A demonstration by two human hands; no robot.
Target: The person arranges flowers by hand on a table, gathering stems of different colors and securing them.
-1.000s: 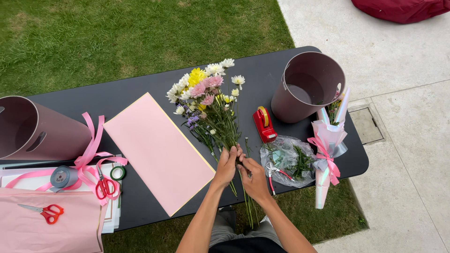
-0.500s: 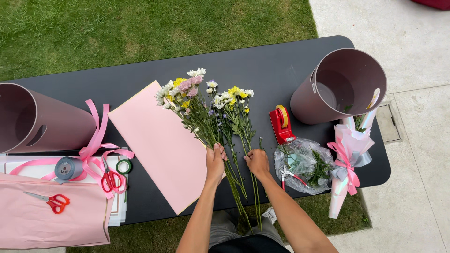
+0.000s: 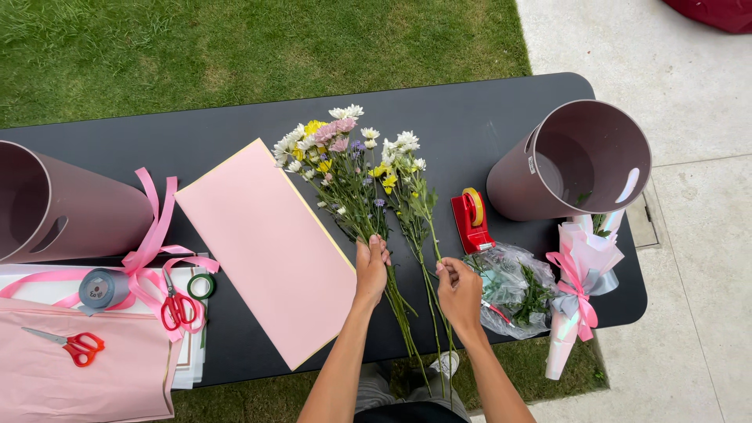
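My left hand (image 3: 370, 268) grips the stems of a bunch of white, yellow, pink and purple flowers (image 3: 333, 160) lying on the black table (image 3: 235, 125). My right hand (image 3: 458, 290) pinches the stems of a second bunch with white and yellow blooms (image 3: 401, 168), just to the right of the first. Both bunches point away from me, their long green stems running past the table's near edge. A pink sheet of wrapping paper (image 3: 266, 243) lies flat to the left of my left hand.
A red tape dispenser (image 3: 471, 219), a crumpled clear plastic bag with greenery (image 3: 513, 290), a wrapped pink bouquet (image 3: 576, 290) and a mauve bucket (image 3: 576, 160) are at the right. At the left: another mauve bucket (image 3: 55, 204), pink ribbon (image 3: 153, 235), tape rolls, two red scissors (image 3: 176, 305), stacked pink paper.
The single bunch held in both hands has been parted into two; my hands moved apart and the flowers now lie spread flat on the table. The camera view shifted.
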